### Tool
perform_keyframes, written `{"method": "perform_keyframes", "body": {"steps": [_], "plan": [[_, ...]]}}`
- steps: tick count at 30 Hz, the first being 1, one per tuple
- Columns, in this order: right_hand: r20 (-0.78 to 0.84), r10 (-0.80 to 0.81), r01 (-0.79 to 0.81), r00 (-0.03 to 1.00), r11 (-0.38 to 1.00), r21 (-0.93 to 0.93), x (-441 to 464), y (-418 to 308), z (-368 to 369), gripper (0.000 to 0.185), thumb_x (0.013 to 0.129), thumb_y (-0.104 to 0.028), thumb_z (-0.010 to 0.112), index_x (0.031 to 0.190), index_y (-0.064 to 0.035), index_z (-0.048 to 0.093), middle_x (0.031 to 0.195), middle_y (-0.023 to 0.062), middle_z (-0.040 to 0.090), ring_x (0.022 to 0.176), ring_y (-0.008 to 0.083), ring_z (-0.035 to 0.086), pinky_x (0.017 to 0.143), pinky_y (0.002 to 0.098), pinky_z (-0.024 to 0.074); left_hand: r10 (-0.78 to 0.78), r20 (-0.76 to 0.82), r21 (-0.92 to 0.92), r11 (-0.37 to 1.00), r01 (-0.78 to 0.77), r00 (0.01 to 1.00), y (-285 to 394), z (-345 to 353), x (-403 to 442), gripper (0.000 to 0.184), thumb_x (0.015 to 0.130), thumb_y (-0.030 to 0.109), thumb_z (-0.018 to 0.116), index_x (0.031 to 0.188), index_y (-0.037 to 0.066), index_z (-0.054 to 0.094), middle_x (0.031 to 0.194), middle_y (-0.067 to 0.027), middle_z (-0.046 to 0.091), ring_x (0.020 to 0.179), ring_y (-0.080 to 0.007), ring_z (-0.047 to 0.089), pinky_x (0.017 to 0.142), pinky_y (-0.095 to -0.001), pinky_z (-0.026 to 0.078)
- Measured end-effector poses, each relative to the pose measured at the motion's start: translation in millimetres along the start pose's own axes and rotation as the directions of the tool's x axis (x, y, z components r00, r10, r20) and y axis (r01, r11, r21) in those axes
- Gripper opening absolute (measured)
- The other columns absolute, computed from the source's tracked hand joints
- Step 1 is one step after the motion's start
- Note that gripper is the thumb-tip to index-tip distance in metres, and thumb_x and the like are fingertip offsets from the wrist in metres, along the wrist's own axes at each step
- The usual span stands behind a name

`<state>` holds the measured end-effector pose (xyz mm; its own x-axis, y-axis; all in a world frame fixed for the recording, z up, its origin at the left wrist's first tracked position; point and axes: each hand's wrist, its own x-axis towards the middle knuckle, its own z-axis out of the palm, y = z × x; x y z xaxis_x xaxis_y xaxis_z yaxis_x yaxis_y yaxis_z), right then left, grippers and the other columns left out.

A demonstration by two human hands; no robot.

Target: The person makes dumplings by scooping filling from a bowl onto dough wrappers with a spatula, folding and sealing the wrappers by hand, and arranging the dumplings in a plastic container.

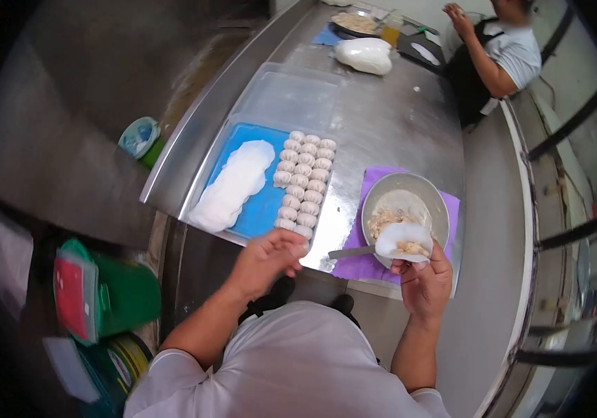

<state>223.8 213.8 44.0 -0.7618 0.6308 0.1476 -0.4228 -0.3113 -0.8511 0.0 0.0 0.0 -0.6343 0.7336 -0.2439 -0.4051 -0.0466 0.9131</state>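
Note:
In my right hand point(425, 284) lies a round white dumpling wrapper point(390, 238) with a small heap of filling point(411, 248) on it, cupped by the fingers and thumb. The wrapper is over the near edge of a metal bowl point(441, 209), which contains more pale, chunky filling. A flat spreader handle point(351, 252) sticks out from the bowl's left side. My left hand point(268, 262) hovers by the near end of several rows of pleated dumplings point(305, 182), its fingers loosely bent and apart, holding nothing I can see. Left of the dumplings, a stack of white wrappers point(234, 187) rests on a blue tray point(260, 214).
A purple cloth point(365, 270) is under the bowl on the steel table point(389, 125). Farther back are a white plastic bag point(364, 56), a pan of food point(354, 24) and a co-worker point(497, 59) at the right. Green bins point(128, 296) stand on the lower left.

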Motion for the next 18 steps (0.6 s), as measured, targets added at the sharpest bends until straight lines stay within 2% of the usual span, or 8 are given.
{"method": "perform_keyframes", "body": {"steps": [1, 2, 3, 5, 7, 10, 14, 18], "plan": [[0.004, -0.002, 0.002, 1.0, 0.999, -0.035, 4.8, -6.9, -4.5, 0.047, 0.095, -0.01, 0.064, 0.137, 0.0075, 0.052, 0.116, 0.0188, 0.068, 0.094, 0.0249, 0.069, 0.081, 0.0346, 0.0581, 0.007, -0.03, -0.022, 1.0, -0.008, 1.0, -5.8, 5.2, -5.1, 0.022, 0.095, 0.019, 0.07, 0.107, 0.0, 0.067, 0.084, -0.0061, 0.069, 0.068, -0.0129, 0.065, 0.059, -0.0263, 0.053], [0.006, -0.003, 0.003, 1.0, 0.997, -0.072, 8.6, -13.9, -8.8, 0.045, 0.095, -0.009, 0.063, 0.135, 0.0082, 0.053, 0.113, 0.017, 0.069, 0.092, 0.0234, 0.068, 0.08, 0.0336, 0.0579, 0.046, -0.222, -0.04, 0.998, -0.056, 0.974, -15.6, -4.0, -3.6, 0.016, 0.096, 0.019, 0.069, 0.098, 0.003, 0.067, 0.078, -0.0037, 0.066, 0.063, -0.0117, 0.062, 0.055, -0.0254, 0.05], [0.034, -0.002, 0.001, 0.999, 0.999, 0.036, 9.8, 7.5, -15.9, 0.045, 0.095, -0.009, 0.063, 0.135, 0.0082, 0.053, 0.113, 0.017, 0.069, 0.092, 0.0234, 0.068, 0.08, 0.0336, 0.0579, 0.174, -0.384, 0.087, 0.985, -0.152, 0.907, -3.5, -29.2, -9.6, 0.015, 0.096, 0.02, 0.069, 0.095, 0.006, 0.067, 0.073, -0.0014, 0.062, 0.059, -0.0107, 0.059, 0.053, -0.0249, 0.048], [0.058, -0.002, 0.003, 0.998, 1.0, -0.03, 9.5, -15.0, -41.2, 0.044, 0.095, -0.008, 0.063, 0.134, 0.0093, 0.054, 0.112, 0.0161, 0.069, 0.091, 0.022, 0.068, 0.08, 0.0334, 0.0576, 0.281, -0.69, 0.206, 0.96, -0.192, 0.667, -21.5, -25.6, -10.8, 0.028, 0.094, 0.03, 0.074, 0.081, 0.009, 0.059, 0.068, 0.001, 0.055, 0.06, -0.01, 0.056, 0.052, -0.0247, 0.049], [0.095, 0.048, -0.043, 0.994, 0.998, -0.053, 9.2, -28.1, -66.1, 0.043, 0.095, -0.007, 0.063, 0.134, 0.0095, 0.054, 0.112, 0.0161, 0.069, 0.092, 0.0218, 0.068, 0.08, 0.0335, 0.0575, 0.178, -0.813, 0.121, 0.983, -0.138, 0.555, -39.8, -29.2, -6.8, 0.036, 0.09, 0.034, 0.079, 0.091, 0.005, 0.057, 0.07, -0.0019, 0.06, 0.057, -0.0098, 0.058, 0.05, -0.0232, 0.053], [0.158, 0.121, -0.115, 0.98, 0.992, -0.05, 13.6, -30.5, -86.4, 0.042, 0.095, -0.004, 0.063, 0.134, 0.0096, 0.054, 0.112, 0.016, 0.069, 0.093, 0.0215, 0.068, 0.08, 0.0337, 0.0575, 0.009, -0.692, -0.017, 0.999, -0.028, 0.721, -53.0, -36.8, 6.8, 0.043, 0.086, 0.04, 0.081, 0.089, 0.004, 0.056, 0.074, -0.0054, 0.061, 0.058, -0.0126, 0.062, 0.051, -0.0272, 0.058], [0.24, 0.206, -0.203, 0.949, 0.979, -0.037, 18.3, -27.4, -86.5, 0.041, 0.096, -0.003, 0.062, 0.134, 0.0093, 0.054, 0.111, 0.0156, 0.069, 0.093, 0.021, 0.068, 0.08, 0.0339, 0.0575, 0.002, -0.801, -0.071, 0.993, -0.097, 0.598, -54.0, -30.7, 25.0, 0.034, 0.086, 0.02, 0.081, 0.082, 0.001, 0.053, 0.071, -0.0074, 0.06, 0.056, -0.0146, 0.062, 0.049, -0.0278, 0.058], [0.295, 0.256, -0.261, 0.92, 0.965, -0.022, 21.9, -19.7, -80.3, 0.04, 0.096, -0.003, 0.061, 0.134, 0.0089, 0.054, 0.111, 0.0155, 0.069, 0.093, 0.0209, 0.068, 0.08, 0.0344, 0.0577, 0.003, -0.788, 0.045, 0.998, 0.053, 0.615, -48.7, -32.7, 30.2, 0.021, 0.084, 0.003, 0.072, 0.083, 0.003, 0.051, 0.078, -0.008, 0.058, 0.06, -0.0177, 0.062, 0.055, -0.0302, 0.06]]}}
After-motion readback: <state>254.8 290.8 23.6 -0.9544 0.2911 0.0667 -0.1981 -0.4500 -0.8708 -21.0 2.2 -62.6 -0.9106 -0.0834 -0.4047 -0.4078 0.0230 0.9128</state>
